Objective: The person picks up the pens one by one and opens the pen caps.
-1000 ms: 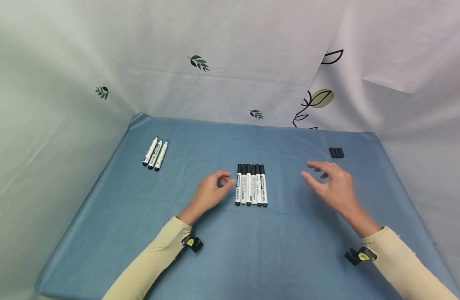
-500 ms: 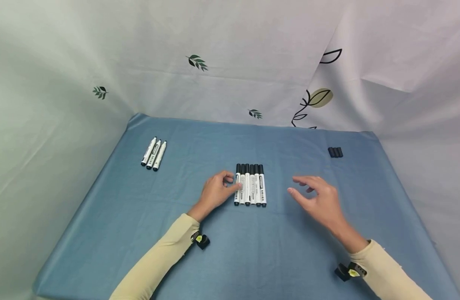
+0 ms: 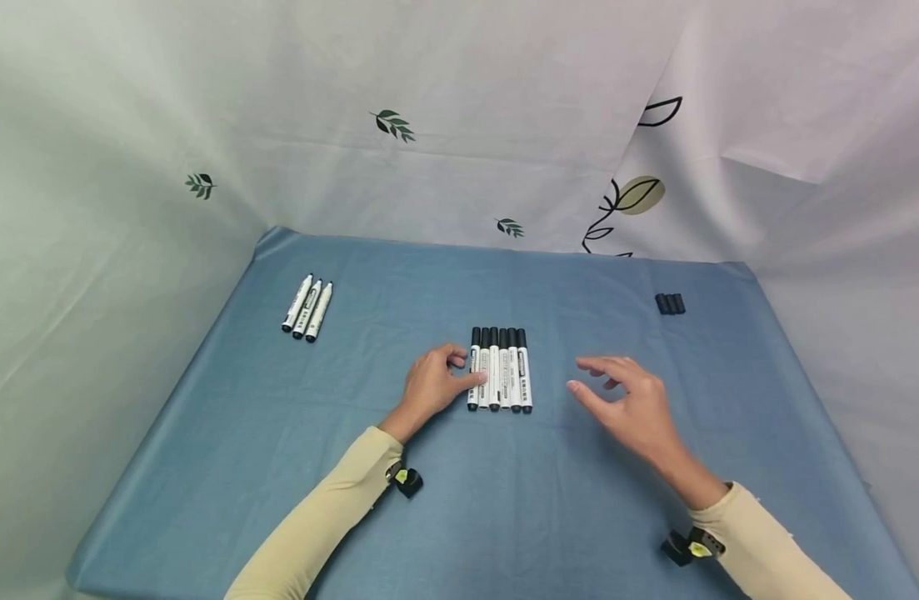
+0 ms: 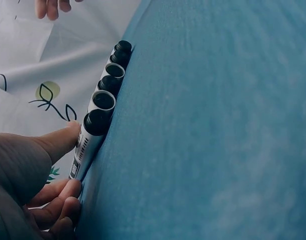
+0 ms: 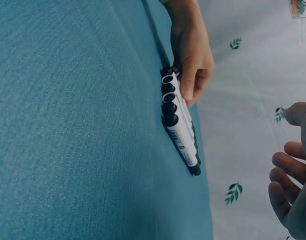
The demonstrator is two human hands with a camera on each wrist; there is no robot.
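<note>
A row of several white markers with black caps lies side by side on the blue cloth. My left hand is at the left end of the row, its thumb over the leftmost marker. The fingers of that hand are loosely bent beside the same marker; no firm grip shows. To the right of the row, apart from it, my right hand hovers over the cloth with thumb and fingers spread, holding nothing. In the right wrist view it appears at the right edge, beyond the markers.
Three uncapped white markers lie at the back left of the blue-covered table. At the back right, three black caps sit together. Pale curtain walls printed with leaves enclose the table.
My left hand has moved right and its thumb has come over the leftmost marker. The right hand has moved left and nearer to me, closer to the row. The markers stay in place.
</note>
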